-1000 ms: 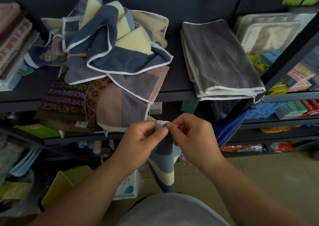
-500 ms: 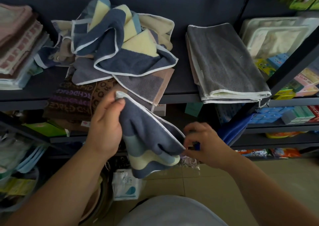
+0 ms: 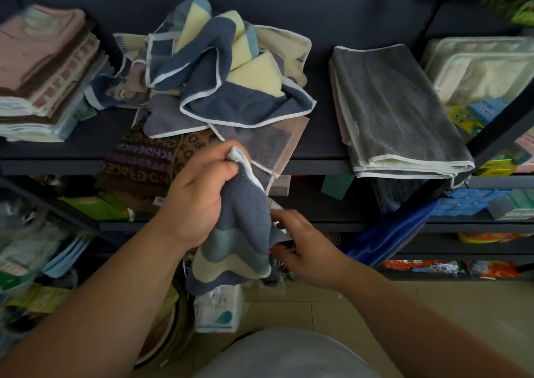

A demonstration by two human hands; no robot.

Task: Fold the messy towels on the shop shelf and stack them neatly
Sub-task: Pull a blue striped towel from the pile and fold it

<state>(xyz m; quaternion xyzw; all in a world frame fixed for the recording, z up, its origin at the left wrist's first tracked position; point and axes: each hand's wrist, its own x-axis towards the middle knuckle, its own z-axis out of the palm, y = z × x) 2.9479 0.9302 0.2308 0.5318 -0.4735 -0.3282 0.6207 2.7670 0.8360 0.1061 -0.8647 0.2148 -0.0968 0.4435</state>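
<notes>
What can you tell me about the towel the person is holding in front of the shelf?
The held towel looks like soft, fluffy terry cloth, mostly slate blue with wavy bands of teal and cream low down and a pale trim along its edges. It hangs loosely in the air below the shelf's front edge, bunched rather than folded. The left hand pinches its top corner in a closed grip, while the right hand holds its right edge lower down. It appears to touch nothing else.

A small shop, it seems: dark metal shelving (image 3: 318, 162) holds stacked towels (image 3: 43, 68) and rows of blurred boxed goods (image 3: 474, 204).
</notes>
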